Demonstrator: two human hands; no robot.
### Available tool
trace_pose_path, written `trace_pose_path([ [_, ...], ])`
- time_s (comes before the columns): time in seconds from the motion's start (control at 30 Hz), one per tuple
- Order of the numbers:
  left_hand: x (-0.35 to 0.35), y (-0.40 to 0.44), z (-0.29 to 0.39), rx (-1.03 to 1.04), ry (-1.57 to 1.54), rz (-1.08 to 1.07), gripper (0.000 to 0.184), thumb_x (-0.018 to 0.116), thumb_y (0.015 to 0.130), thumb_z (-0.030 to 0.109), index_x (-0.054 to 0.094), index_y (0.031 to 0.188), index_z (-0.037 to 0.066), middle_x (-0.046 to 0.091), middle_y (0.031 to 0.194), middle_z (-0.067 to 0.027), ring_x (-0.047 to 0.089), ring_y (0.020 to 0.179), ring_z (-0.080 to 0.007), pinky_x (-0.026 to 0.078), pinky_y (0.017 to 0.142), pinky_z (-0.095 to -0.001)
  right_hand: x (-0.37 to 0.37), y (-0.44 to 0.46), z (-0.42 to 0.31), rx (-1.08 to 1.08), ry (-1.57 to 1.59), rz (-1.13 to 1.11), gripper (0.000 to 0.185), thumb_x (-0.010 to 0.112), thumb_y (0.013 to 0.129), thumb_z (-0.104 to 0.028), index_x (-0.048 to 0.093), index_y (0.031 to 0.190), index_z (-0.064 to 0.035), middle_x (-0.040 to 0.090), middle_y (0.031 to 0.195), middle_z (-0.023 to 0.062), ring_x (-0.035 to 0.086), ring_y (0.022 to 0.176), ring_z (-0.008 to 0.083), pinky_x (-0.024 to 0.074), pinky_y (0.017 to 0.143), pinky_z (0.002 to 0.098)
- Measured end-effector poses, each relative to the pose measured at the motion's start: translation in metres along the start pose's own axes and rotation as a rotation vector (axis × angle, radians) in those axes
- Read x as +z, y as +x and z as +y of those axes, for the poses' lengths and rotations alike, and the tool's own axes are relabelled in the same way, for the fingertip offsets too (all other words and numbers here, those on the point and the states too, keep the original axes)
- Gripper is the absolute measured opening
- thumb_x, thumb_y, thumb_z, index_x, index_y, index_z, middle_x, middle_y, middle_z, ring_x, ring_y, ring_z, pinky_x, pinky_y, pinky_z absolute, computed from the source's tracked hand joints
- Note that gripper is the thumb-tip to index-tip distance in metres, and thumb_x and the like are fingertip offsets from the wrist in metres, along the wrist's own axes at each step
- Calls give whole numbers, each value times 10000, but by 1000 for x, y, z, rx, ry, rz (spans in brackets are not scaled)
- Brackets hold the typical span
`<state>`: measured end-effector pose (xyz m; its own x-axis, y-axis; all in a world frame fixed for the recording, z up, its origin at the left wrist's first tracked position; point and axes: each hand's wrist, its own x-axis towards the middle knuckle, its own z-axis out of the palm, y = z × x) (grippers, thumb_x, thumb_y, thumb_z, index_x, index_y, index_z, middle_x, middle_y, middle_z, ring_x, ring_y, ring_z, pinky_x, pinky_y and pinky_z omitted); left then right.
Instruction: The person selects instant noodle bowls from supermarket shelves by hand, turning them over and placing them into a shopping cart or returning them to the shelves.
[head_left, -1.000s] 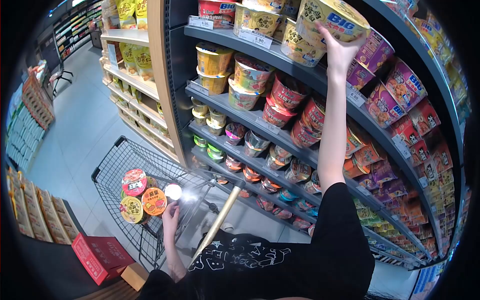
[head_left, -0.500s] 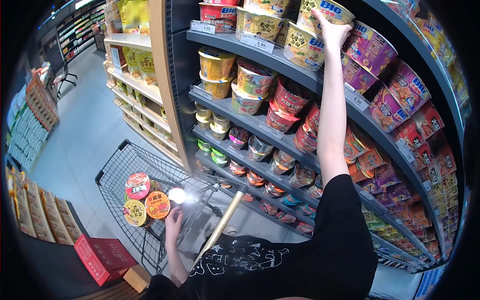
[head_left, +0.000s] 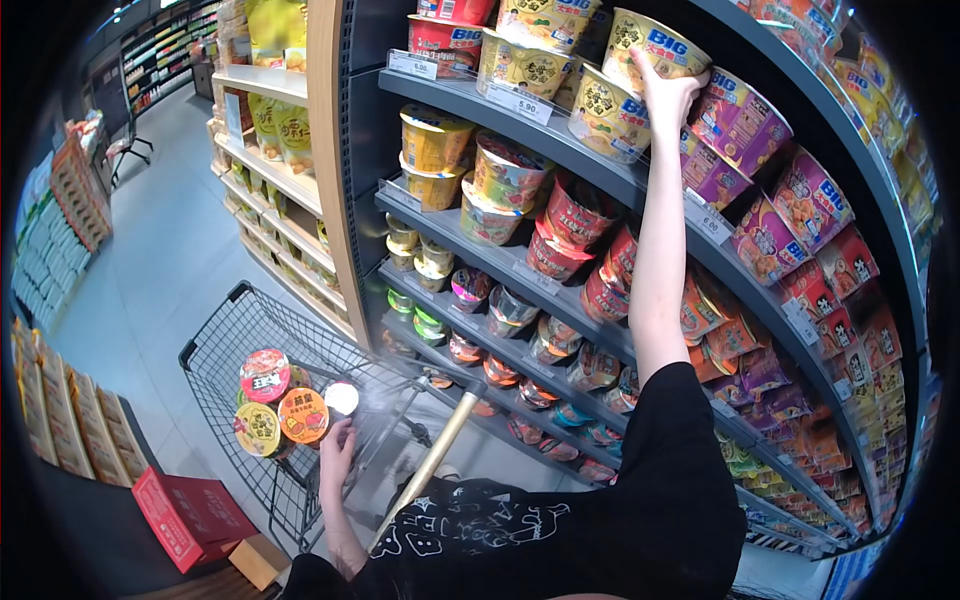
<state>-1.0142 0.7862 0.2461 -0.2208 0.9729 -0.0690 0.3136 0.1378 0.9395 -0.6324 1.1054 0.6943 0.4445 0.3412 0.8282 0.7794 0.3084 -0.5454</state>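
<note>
My right hand (head_left: 668,98) reaches up to the top shelf and grips a yellow instant noodle bowl (head_left: 648,42) marked BIG, thumb on its front, fingers round its right side. That bowl is stacked on a similar one (head_left: 608,118). Low on the left, my left hand (head_left: 337,450) is over the shopping cart (head_left: 225,340), its fingers curled at the near edge of a small round container (head_left: 341,400) with a bright white top. Beside it in the cart lie a red-lidded (head_left: 264,374), an orange-lidded (head_left: 303,415) and a yellow-lidded noodle bowl (head_left: 257,430).
Purple noodle bowls (head_left: 740,120) stand right of my right hand. The shelf edge (head_left: 545,130) with price tags runs below it; more noodle cups fill the lower shelves. A gold-coloured bar (head_left: 430,460) crosses near my body. A red box (head_left: 190,515) stands at lower left.
The view has shifted slightly, and the cart sits a little further left in it. The glare on the white-topped container has faded. Both hands keep nearly the same places, my right one still on the yellow bowl.
</note>
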Motion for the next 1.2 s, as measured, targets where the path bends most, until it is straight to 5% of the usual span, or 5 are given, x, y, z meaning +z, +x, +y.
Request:
trace_pose_path([
  [0.23, 0, 2, -7, -5, 27, -1, 257, 507, 774, 45, 498, 1027, -6, 591, 826, -128, 579, 754, -173, 450, 684, -270, -2, -61, -40, -541, 125, 360, 592, 620, 678, -142, 310, 1143, 54, 383, 1107, 211, 371, 1048, 322, 289, 903, 393],
  [0.43, -1, 0, 5, -22, 72, -13, 267, 508, 765, 62, 500, 1020, -14, 597, 824, -152, 593, 762, -219, 458, 688, -295, 69, -54, -85, -801, 198, 207, 399, 576, 669, -99, 452, 1043, -41, 504, 984, 114, 437, 966, 279, 328, 871, 349],
  [0.6, -2, -3, 6, -6, 170, -8, 269, 523, 743, 83, 516, 1005, 23, 593, 827, -154, 592, 774, -248, 465, 680, -323, 141, -9, -133, -1225, 164, -25, 435, 554, 632, -96, 477, 1055, -32, 503, 1006, 191, 469, 955, 348, 373, 846, 392],
  [0.9, -6, -6, 11, -17, 271, -13, 292, 525, 739, 147, 518, 1021, 71, 601, 824, -138, 571, 791, -287, 448, 700, -373, 232, 26, -149, -777, -382, -451, 524, 553, 685, -222, 403, 1182, -149, 521, 1061, 106, 509, 979, 241, 428, 790, 384],
  [1.2, -2, -4, 4, -52, 292, -57, 300, 522, 741, 169, 515, 1029, 84, 594, 845, -148, 560, 818, -299, 439, 716, -384, 209, -5, -155, -738, -147, -56, 137, 635, 663, -184, 597, 776, -115, 552, 803, 98, 567, 772, 261, 465, 659, 366],
])
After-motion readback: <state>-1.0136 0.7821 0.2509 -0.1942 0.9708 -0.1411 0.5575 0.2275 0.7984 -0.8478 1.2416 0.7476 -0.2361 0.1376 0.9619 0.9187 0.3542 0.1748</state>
